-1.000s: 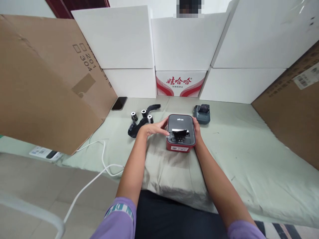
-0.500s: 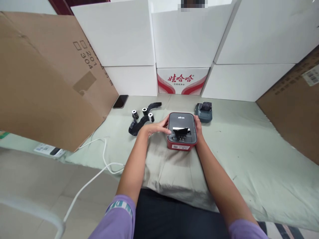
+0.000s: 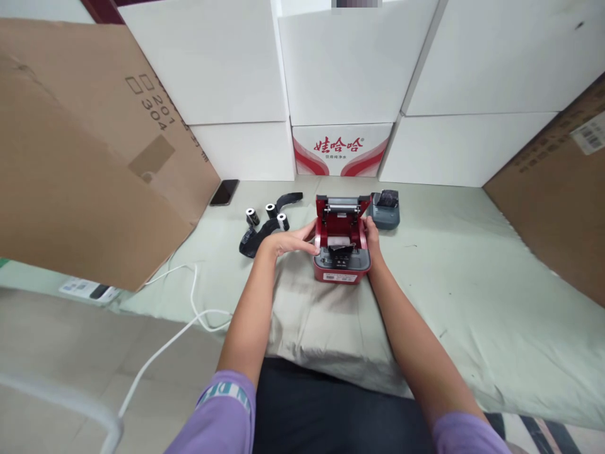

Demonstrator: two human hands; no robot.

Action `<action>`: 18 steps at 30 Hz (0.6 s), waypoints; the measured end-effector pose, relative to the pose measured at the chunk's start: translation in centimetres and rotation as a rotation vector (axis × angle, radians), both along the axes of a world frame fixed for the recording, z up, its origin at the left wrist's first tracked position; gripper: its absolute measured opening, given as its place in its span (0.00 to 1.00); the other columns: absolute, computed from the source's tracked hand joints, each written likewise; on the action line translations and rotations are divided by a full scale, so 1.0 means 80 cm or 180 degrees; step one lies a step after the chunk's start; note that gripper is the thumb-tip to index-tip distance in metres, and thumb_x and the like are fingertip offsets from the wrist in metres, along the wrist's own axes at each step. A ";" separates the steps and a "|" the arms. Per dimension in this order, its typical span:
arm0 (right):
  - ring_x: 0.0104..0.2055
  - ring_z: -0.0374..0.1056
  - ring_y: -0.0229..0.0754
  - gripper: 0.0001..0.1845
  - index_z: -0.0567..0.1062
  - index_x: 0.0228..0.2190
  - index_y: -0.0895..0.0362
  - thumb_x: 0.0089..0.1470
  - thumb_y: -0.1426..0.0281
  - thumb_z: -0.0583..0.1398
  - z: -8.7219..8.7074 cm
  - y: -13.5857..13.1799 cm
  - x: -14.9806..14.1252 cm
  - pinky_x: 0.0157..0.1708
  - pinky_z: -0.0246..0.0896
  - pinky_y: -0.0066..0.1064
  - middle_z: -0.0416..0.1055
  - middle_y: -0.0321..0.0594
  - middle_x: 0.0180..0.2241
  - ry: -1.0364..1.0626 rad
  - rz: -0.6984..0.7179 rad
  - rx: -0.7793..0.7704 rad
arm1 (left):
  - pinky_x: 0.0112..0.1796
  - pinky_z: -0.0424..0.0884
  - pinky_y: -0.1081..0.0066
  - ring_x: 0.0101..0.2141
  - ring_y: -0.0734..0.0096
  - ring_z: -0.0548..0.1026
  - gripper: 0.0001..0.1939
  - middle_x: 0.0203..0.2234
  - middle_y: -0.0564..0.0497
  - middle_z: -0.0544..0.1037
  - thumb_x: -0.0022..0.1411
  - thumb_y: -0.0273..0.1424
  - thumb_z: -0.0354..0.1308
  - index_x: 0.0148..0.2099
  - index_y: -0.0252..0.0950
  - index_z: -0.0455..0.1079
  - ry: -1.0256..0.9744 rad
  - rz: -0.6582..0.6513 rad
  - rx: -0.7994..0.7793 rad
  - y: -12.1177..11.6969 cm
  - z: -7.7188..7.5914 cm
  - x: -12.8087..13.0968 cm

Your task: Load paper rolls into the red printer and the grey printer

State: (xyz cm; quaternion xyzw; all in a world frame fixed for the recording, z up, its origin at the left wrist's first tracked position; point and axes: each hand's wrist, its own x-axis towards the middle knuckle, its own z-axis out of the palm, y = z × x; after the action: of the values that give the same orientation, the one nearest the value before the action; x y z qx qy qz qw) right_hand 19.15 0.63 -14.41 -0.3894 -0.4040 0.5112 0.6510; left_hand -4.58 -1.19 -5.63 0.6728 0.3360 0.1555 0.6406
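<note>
Two bare forearms reach across the cloth-covered surface (image 3: 472, 284) to the red printer (image 3: 341, 260), which sits in front of the person. The left hand (image 3: 290, 243) is clamped on its left side, thumb at the front corner; the right hand (image 3: 372, 234) grips the opposite side. Both hold the same places as half a second ago, but the lid (image 3: 340, 224), flat then, now stands raised at the back, exposing a white roll (image 3: 338, 241) inside. Farther off, three small rolls (image 3: 253, 217) at left and a grey device (image 3: 386, 217) at right stay put, before the white boxes (image 3: 359, 69).
</note>
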 end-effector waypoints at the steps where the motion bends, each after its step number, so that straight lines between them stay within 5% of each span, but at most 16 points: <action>1: 0.38 0.73 0.46 0.27 0.73 0.30 0.51 0.49 0.39 0.60 -0.001 0.001 0.000 0.42 0.70 0.39 0.77 0.35 0.29 0.0027 -0.0077 0.0015 | 0.69 0.46 0.53 0.72 0.51 0.44 0.62 0.74 0.48 0.41 0.49 0.36 0.70 0.75 0.47 0.33 0.0026 0.0020 0.0012 0.000 -0.001 0.000; 12: 0.41 0.73 0.43 0.24 0.76 0.37 0.52 0.49 0.45 0.63 0.001 0.003 0.000 0.46 0.68 0.35 0.78 0.34 0.37 0.0229 -0.0223 0.0098 | 0.68 0.48 0.56 0.72 0.53 0.46 0.56 0.74 0.49 0.45 0.53 0.37 0.68 0.75 0.47 0.38 -0.0014 -0.0022 0.0174 -0.006 0.007 -0.004; 15: 0.42 0.72 0.44 0.25 0.77 0.38 0.51 0.49 0.44 0.63 -0.001 0.005 0.000 0.47 0.68 0.36 0.78 0.35 0.38 0.0141 -0.0230 0.0059 | 0.68 0.51 0.58 0.70 0.54 0.51 0.49 0.72 0.48 0.52 0.54 0.40 0.67 0.73 0.44 0.49 0.0167 0.0138 0.0526 -0.007 0.010 -0.005; 18: 0.43 0.72 0.45 0.26 0.77 0.37 0.51 0.48 0.44 0.63 0.000 0.006 0.001 0.49 0.67 0.37 0.78 0.36 0.38 0.0113 -0.0234 0.0071 | 0.61 0.62 0.57 0.61 0.53 0.69 0.31 0.63 0.43 0.70 0.59 0.43 0.61 0.63 0.38 0.68 0.0613 0.0852 0.1206 -0.009 0.017 0.000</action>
State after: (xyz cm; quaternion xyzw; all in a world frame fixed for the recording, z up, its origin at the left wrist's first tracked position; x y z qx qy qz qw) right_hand 19.19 1.10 -14.44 -0.3876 -0.3834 0.4893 0.6807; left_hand -4.58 -1.94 -4.26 0.7421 0.4464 0.2343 0.4418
